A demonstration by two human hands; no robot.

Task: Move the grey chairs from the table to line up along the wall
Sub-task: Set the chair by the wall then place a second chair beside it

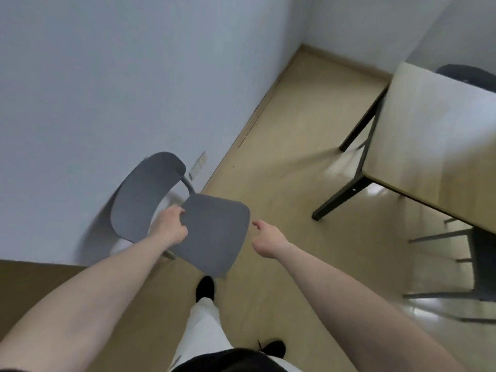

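Observation:
A grey chair (212,232) stands close to the pale wall (94,76), its curved backrest turned toward the wall and its seat facing me. My left hand (171,226) grips the rear left edge of the seat, fingers curled under it. My right hand (268,237) hovers just right of the seat's front corner, fingers loosely extended and holding nothing. A second grey chair (480,264) sits tucked under the table at the right edge. Behind the table's far side shows the dark backrest of a third chair (467,73).
A beige table (429,135) with black legs fills the right side. A wall socket (198,165) sits low on the wall behind the chair. My feet in black shoes stand on the wooden floor (281,162) below the seat.

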